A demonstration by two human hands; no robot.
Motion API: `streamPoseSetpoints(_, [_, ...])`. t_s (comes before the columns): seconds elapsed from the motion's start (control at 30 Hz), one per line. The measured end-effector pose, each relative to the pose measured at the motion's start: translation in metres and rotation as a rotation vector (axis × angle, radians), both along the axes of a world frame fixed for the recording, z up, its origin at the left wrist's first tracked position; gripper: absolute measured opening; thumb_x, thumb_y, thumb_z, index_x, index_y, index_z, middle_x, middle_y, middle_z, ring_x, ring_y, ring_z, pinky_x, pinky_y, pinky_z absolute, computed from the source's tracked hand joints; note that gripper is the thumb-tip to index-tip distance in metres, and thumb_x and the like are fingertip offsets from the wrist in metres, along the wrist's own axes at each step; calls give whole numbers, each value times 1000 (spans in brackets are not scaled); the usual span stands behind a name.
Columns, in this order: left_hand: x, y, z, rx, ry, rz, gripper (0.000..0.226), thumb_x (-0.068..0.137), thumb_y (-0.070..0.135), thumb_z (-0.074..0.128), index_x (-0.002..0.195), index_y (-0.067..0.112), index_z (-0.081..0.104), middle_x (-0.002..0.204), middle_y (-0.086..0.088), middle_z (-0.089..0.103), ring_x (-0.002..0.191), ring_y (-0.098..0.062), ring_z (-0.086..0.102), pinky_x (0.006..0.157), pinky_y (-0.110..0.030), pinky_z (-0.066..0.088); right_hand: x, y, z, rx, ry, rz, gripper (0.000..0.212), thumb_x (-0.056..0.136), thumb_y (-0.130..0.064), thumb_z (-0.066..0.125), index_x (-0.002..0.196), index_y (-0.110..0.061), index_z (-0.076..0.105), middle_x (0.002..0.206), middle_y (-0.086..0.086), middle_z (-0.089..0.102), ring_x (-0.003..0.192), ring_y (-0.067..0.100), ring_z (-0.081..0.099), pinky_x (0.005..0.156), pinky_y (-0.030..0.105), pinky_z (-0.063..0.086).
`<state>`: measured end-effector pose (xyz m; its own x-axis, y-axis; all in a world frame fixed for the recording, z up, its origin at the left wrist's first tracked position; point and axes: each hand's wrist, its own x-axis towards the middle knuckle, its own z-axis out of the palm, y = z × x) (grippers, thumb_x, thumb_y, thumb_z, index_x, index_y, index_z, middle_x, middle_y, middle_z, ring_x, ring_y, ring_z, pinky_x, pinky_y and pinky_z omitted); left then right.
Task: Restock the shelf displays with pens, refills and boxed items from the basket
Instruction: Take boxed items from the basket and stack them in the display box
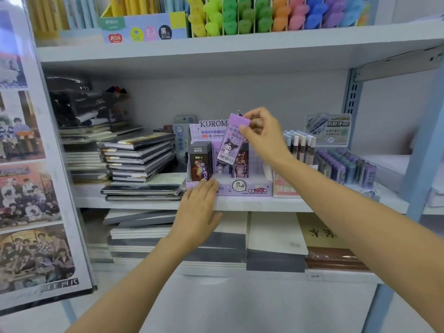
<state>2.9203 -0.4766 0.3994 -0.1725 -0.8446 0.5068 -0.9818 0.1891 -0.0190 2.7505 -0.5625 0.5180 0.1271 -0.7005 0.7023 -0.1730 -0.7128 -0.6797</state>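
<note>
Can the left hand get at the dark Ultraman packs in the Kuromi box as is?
Probably yes. The left hand lies flat and empty at the display box front, fingertips beside the dark packs, with nothing between them.

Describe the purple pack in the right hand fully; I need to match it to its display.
The purple pack is a slim, flat rectangular box, lilac, with a cartoon character printed mid-face and a white barcode label near its lower end. The right hand pinches its top end, holding it tilted above the purple display box on the middle shelf. Its lower end hangs among the packs standing there; contact unclear.
</note>
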Motion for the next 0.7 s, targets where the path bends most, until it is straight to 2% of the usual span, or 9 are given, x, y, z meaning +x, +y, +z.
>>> streamPoseSetpoints(0.07, [2, -3, -5, -38, -58, 16, 69, 96, 35, 49, 153, 15, 17, 160, -1, 19, 146, -16, 18, 119, -36, 13, 8, -8, -7, -46, 101, -64, 16, 91, -8, 63, 105, -10, 54, 97, 3, 70, 89, 18, 65, 76, 18, 52])
streamPoseSetpoints(0.2, [4, -3, -5, -86, -27, -23, 65, 93, 29, 52, 151, 16, 25, 157, 1, 27, 143, -16, 24, 119, -36, 15, 24, -19, -28, -57, 236, -93, 15, 91, -8, 63, 102, -13, 54, 96, 3, 71, 81, 10, 63, 72, 20, 50])
streamPoseSetpoints(0.3, [6, -3, -9, -91, -13, -52, 66, 92, 24, 53, 151, 15, 26, 157, 0, 27, 145, -17, 23, 119, -34, 15, 30, -24, -33, -121, 347, -107, 15, 92, -8, 62, 105, -9, 54, 93, 6, 69, 81, 15, 62, 76, 26, 50])
streamPoseSetpoints(0.47, [6, -2, -8, -109, 17, -76, 65, 89, 20, 57, 148, 13, 33, 154, -2, 33, 143, -19, 29, 118, -36, 20, 30, -35, -18, -191, 494, -127, 11, 92, -9, 62, 99, -8, 54, 82, 4, 60, 72, 18, 54, 67, 26, 42])
streamPoseSetpoints(0.6, [6, -1, -7, -134, 41, -94, 63, 86, 16, 60, 145, 10, 39, 150, -5, 40, 140, -23, 35, 116, -36, 24, 31, -41, -13, -220, 565, -137, 10, 92, -9, 62, 98, -9, 54, 86, 9, 64, 77, 23, 59, 71, 34, 50])
streamPoseSetpoints(0.7, [6, -1, -7, -139, 38, -95, 63, 86, 16, 60, 145, 10, 39, 150, -5, 41, 139, -22, 35, 114, -35, 25, 34, -43, -13, -305, 633, -177, 11, 91, -10, 63, 100, -9, 56, 84, 4, 61, 76, 23, 55, 75, 39, 51])
